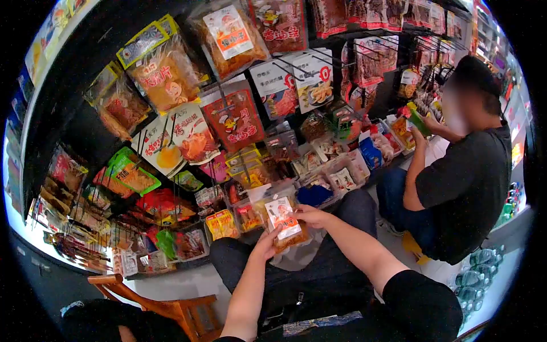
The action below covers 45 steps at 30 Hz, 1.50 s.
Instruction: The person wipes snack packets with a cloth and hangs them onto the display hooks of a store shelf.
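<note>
Between my two hands is a clear snack bag (284,221) with a white and orange label and brownish food inside. My left hand (265,245) grips its lower left side, fingers closed on the edge. On the upper right side, my right hand (313,216) pinches the same bag. It is held above my lap, label facing up. Just beyond it stand clear plastic bins, one with yellow packets (222,224). A similar bag with the same kind of label (229,33) hangs higher on the rack.
Hooks full of snack packets cover the dark display wall (62,114) ahead. At right, a crouching person in a black shirt (464,194) holds a green packet (419,121). A wooden chair (165,305) stands at lower left, plastic bottles (478,273) at lower right.
</note>
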### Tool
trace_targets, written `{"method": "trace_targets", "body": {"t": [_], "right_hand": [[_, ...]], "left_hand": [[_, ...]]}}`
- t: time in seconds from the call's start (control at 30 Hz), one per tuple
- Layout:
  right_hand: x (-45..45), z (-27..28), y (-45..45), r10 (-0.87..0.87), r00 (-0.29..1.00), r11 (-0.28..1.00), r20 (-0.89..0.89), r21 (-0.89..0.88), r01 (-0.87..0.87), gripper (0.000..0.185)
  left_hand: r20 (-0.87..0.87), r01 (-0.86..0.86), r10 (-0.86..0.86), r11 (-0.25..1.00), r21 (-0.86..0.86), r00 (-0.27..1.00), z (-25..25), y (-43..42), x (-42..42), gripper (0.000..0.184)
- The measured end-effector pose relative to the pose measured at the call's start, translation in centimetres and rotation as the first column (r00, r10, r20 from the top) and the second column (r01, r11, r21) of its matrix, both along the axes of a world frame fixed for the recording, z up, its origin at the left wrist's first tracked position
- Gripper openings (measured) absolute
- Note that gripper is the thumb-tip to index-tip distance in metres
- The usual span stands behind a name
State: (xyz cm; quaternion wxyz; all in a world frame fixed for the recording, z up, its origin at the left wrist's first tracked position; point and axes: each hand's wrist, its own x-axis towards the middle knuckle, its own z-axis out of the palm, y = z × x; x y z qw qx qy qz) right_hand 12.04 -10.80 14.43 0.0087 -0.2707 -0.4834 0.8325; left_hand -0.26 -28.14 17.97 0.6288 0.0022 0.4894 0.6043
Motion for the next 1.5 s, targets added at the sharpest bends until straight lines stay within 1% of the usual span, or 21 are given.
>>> {"method": "trace_targets", "body": {"t": [0.1,0.17,0.27,0.3,0.33,0.37,0.47,0.53,0.6,0.63,0.77,0.87,0.97,1.07,1.1,1.2,1.3,1.37,1.43,1.47,1.5], "right_hand": [[0.0,1.3,0.4,-0.010,0.996,0.994,0.089,-0.109,0.019,0.048],[-0.4,0.7,1.4,-0.059,0.992,0.971,0.109,-0.225,0.082,0.047],[-1.3,-4.6,4.0,-0.371,0.913,0.916,0.169,-0.093,0.390,0.049],[-1.2,-6.9,5.0,-0.365,0.898,0.905,0.247,0.322,0.279,0.045],[-1.0,-9.4,6.0,-0.387,0.868,0.738,0.311,0.669,0.090,0.040],[-0.9,-11.4,6.6,-0.433,0.829,0.448,0.353,0.882,-0.142,0.036],[-1.2,-14.6,8.0,-0.221,0.758,0.482,0.614,0.744,-0.462,0.032],[-1.1,-14.6,8.0,-0.204,0.781,0.426,0.591,0.772,-0.472,0.041],[-1.5,-14.6,7.6,-0.240,0.760,0.372,0.604,0.780,-0.503,0.050],[-1.6,-12.7,7.3,-0.208,0.733,0.408,0.648,0.738,-0.537,0.069],[-2.0,-13.8,8.1,-0.202,0.736,0.308,0.646,0.755,-0.579,0.081],[-2.7,-13.2,7.7,-0.184,0.693,0.283,0.697,0.713,-0.642,0.069],[-3.4,-16.7,6.9,-0.351,0.703,0.156,0.619,0.779,-0.608,0.048],[-4.2,-17.9,8.5,-0.346,0.721,0.263,0.600,0.800,-0.539,0.036],[-4.4,-16.3,8.2,-0.395,0.718,0.221,0.573,0.818,-0.531,0.031],[-4.8,-15.5,9.0,-0.356,0.684,0.188,0.637,0.766,-0.615,0.030],[-4.9,-14.2,9.3,-0.360,0.651,0.220,0.668,0.739,-0.637,0.032],[-4.8,-14.0,9.6,-0.470,0.706,0.239,0.530,0.846,-0.476,0.032],[-4.5,-11.9,10.1,-0.545,0.721,0.213,0.428,0.902,-0.375,0.035],[-4.6,-11.3,10.7,-0.627,0.693,0.297,0.356,0.932,-0.210,0.034],[-4.8,-10.8,11.5,-0.708,0.643,0.356,0.292,0.934,-0.032,0.032]], "left_hand": [[-0.022,0.087,-0.085,0.985,0.149,0.996,-1.8,0.2,-1.0,0.051],[-0.077,0.064,-0.052,0.985,0.158,0.996,-2.1,0.6,-1.0,0.051],[-0.100,0.059,-0.048,0.993,0.107,0.994,-1.5,1.0,-0.6,0.052],[-0.097,0.060,-0.053,0.995,0.079,0.994,-1.4,1.1,-0.5,0.053],[-0.070,0.082,-0.076,0.993,0.088,0.995,-1.3,1.2,-0.7,0.053],[-0.041,0.105,-0.101,0.990,0.095,0.994,-1.3,1.3,-0.9,0.053],[0.008,0.079,-0.080,0.994,0.070,0.997,-2.0,1.6,-1.0,0.055],[0.057,0.027,-0.029,0.999,0.022,0.998,-2.0,1.9,-1.1,0.054],[0.084,0.082,-0.080,0.996,-0.026,0.993,-1.9,2.2,-1.7,0.056],[0.113,0.073,-0.070,0.997,-0.029,0.991,-2.1,2.3,-1.8,0.057],[0.208,0.090,-0.092,0.996,0.020,0.974,-5.1,2.0,-2.0,0.061],[0.225,0.119,-0.119,0.993,0.011,0.967,-5.0,1.8,-2.3,0.064],[0.264,0.112,-0.086,0.990,-0.084,0.961,-2.3,2.0,-2.1,0.067],[0.283,0.132,-0.096,0.985,-0.111,0.954,-2.4,1.9,-2.4,0.069],[0.270,0.134,-0.104,0.987,-0.092,0.957,-2.7,1.9,-2.5,0.070],[0.236,0.140,-0.121,0.988,-0.062,0.964,-3.3,1.8,-2.5,0.072],[0.205,0.135,-0.124,0.990,-0.037,0.971,-3.4,1.8,-2.5,0.073],[0.201,0.129,-0.138,0.990,0.054,0.970,-4.7,1.4,-2.4,0.073],[0.217,0.124,-0.122,0.992,0.004,0.969,-3.8,1.7,-2.6,0.071],[0.228,0.122,-0.114,0.992,-0.021,0.967,-3.4,1.6,-2.4,0.071],[0.294,0.123,-0.130,0.991,0.045,0.947,-6.0,1.2,-2.9,0.070]]}}
